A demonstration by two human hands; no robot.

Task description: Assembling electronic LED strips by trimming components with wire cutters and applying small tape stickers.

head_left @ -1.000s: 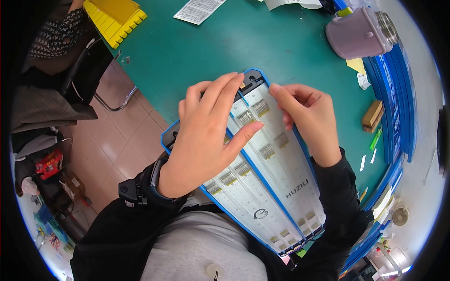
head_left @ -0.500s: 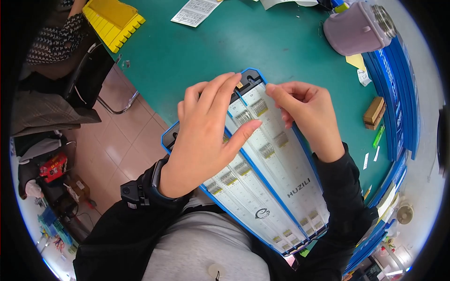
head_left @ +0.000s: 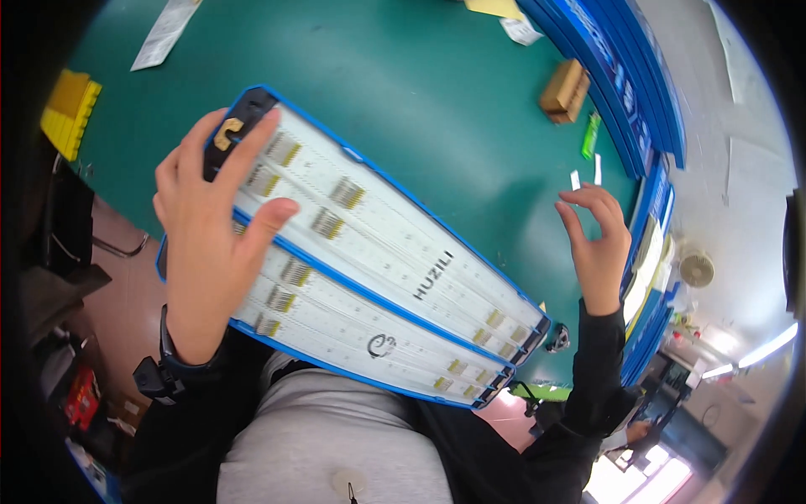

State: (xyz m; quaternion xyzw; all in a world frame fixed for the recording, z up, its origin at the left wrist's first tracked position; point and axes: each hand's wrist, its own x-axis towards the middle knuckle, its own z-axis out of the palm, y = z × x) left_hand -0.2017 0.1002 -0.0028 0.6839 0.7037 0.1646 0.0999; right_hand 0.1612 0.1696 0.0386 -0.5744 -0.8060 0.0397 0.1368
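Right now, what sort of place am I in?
Possibly a workshop or small assembly room: a broad green-topped workbench, a long white blue-edged tray bearing clusters of small thin pieces, and long blue strips along the bench's right side suggest it.

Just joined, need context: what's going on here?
A person's left hand lies spread over the upper-left end of a long, blue-edged case with white panels carrying small silvery clusters with yellow ends. The right hand is clear of the case, to its right, thumb and fingertips close together; whether it holds anything can't be told. A green tabletop lies beyond.
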